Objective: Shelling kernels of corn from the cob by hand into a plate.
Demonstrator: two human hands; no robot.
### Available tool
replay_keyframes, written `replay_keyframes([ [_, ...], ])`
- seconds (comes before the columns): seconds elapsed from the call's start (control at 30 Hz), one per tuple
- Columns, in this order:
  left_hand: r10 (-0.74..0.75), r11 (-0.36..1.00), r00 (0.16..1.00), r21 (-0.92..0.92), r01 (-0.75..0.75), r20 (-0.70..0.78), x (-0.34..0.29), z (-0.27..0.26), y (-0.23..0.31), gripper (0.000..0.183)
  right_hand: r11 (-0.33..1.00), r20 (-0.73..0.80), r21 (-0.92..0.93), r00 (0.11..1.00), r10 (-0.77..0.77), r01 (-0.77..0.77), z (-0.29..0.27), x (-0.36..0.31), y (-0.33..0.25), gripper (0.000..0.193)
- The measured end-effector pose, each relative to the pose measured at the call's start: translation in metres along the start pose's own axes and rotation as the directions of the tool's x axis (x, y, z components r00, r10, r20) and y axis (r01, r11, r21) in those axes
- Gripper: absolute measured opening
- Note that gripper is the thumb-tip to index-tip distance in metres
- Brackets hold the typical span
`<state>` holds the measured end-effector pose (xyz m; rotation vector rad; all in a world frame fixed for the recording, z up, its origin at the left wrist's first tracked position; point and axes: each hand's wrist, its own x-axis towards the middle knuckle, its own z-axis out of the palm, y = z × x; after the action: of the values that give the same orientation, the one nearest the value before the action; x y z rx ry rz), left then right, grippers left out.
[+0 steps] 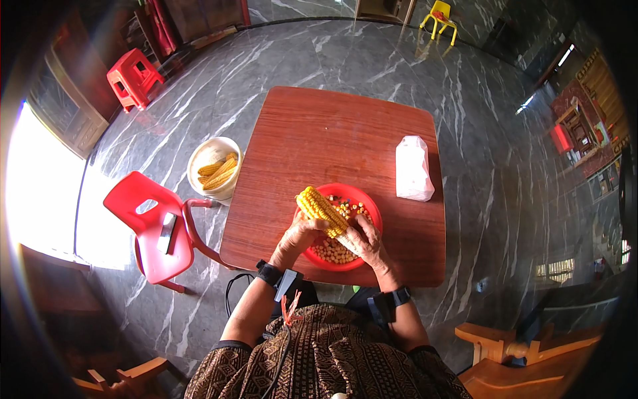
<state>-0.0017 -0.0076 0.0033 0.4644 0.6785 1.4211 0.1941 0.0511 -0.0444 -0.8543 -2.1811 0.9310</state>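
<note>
A yellow ear of corn (319, 210) is held at a slant over a red plastic basin (376, 207). My left hand (300, 237) is closed round its left side, the thumb lying along the kernels. At the lower end, where a pale stripped part shows, my right hand (369, 246) grips the ear with fingers curled; its fingertips are partly hidden. Loose corn kernels (332, 252) cover the basin's bottom, some yellow and some pale.
The basin stands on a reddish-brown wooden table (332, 126). A white package (413, 169) lies at its right edge. Left of the table are a white bucket (194, 163) with several ears of corn and a red chair (159, 249) bearing a dark flat object (167, 233).
</note>
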Motion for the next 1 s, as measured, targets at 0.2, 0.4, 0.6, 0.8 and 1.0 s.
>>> replay_keyframes([
  [0.2,0.019,0.999,1.000,0.050,-0.019,-0.003,-0.005,0.007,0.006,0.054,0.997,0.054,0.072,0.999,0.002,-0.006,-0.008,0.007,-0.027,0.047],
  [0.4,0.009,0.999,1.000,0.047,-0.009,0.001,-0.003,0.002,0.004,0.062,0.996,-0.029,0.045,0.997,-0.076,0.077,-0.009,0.003,-0.031,0.043],
  [0.6,0.015,0.999,1.000,0.037,-0.015,-0.016,-0.002,0.004,0.003,0.059,0.996,-0.037,0.044,0.996,-0.080,0.082,-0.007,0.003,-0.024,0.034],
  [0.8,-0.001,1.000,1.000,-0.013,0.001,0.012,-0.001,0.003,0.003,0.061,0.990,-0.069,0.131,0.997,-0.044,0.053,-0.010,0.007,-0.026,0.033],
  [1.0,0.005,1.000,1.000,0.031,-0.005,-0.018,-0.001,0.001,0.001,0.061,0.956,-0.004,0.241,0.985,0.173,-0.167,-0.018,0.010,-0.048,0.026],
])
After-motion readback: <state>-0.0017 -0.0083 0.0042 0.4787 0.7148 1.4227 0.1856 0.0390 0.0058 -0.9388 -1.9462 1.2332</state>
